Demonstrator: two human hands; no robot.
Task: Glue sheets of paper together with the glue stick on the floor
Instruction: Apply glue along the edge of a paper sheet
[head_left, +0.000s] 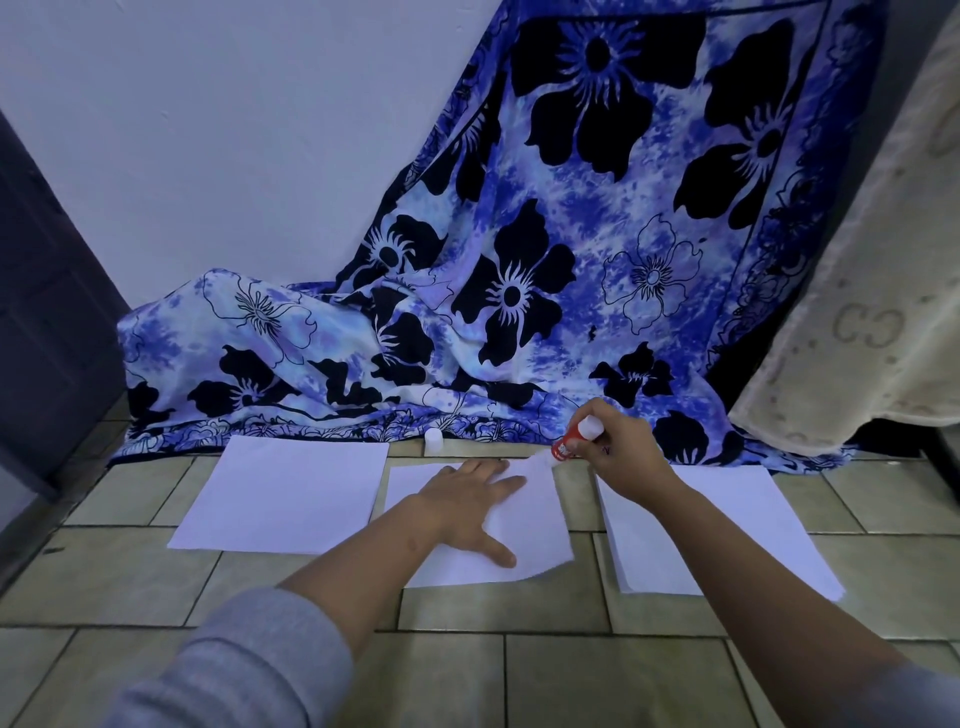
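Three white sheets lie on the tiled floor. My left hand (470, 501) rests flat, fingers spread, on the middle sheet (535, 525). My right hand (621, 447) grips a red and white glue stick (571, 441), tilted, its tip touching the far right corner of the middle sheet. A left sheet (283, 493) lies apart on one side. The right sheet (727, 530) lies under my right forearm; it looks like a small stack. The white glue cap (433, 439) stands on the floor beyond the middle sheet.
A blue floral cloth (519, 286) drapes down the wall onto the floor just behind the sheets. A cream blanket (857, 286) hangs at the right. A dark door (47, 312) stands at the left. Bare tiles (519, 675) lie in front.
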